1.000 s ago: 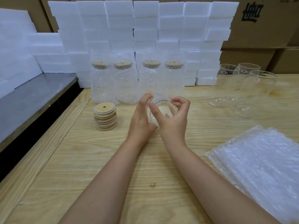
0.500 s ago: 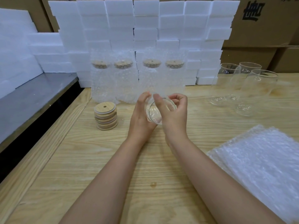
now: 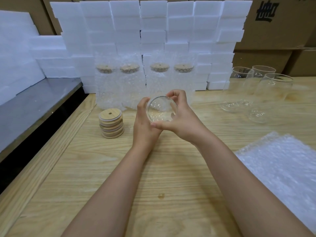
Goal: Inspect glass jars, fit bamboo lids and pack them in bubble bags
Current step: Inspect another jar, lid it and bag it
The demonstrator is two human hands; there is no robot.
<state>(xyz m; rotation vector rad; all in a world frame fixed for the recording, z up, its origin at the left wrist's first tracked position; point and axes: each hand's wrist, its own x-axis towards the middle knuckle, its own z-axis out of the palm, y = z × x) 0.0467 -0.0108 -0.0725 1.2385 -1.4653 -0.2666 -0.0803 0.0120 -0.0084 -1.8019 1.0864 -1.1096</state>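
Glass jar [image 3: 160, 109]: lifted above wooden table [image 3: 106, 165], round end facing camera; left hand [image 3: 143, 124] and right hand [image 3: 182, 121] fingers curled round it. Carton [image 3: 283, 33]: black printed character, partly cropped.

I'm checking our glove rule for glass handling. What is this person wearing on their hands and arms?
Nothing that shows. The left hand and right hand are bare, without gloves, and no rings are visible on the fingers in view. The left forearm and right forearm are uncovered down to the frame's edge: no sleeves, watch, bracelet or wristband.
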